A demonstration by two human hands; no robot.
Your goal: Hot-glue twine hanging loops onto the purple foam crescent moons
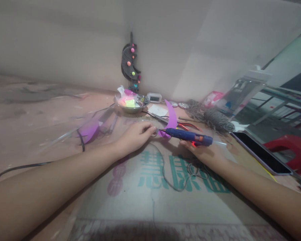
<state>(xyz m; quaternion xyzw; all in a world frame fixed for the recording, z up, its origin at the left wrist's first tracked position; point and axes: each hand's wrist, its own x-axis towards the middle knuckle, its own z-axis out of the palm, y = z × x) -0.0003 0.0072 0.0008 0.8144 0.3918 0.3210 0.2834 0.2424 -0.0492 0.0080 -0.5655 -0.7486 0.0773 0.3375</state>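
My left hand pinches the lower tip of a purple paper crescent, which stands up beyond the fingers. Grey yarn trails from the same fingertips onto the board below. In my right hand is a blue hot glue gun, lying sideways with its nozzle pointing left at my left fingertips. A red light glows on its underside, and a clear glue stick sticks out of its back end. The gun covers part of the crescent, and the exact contact at the nozzle is too small to make out.
A printed cardboard sheet lies under my hands. Behind are a metal bowl, red-handled pliers and a grey yarn bundle. Another purple piece and a black cable lie left; a phone lies right.
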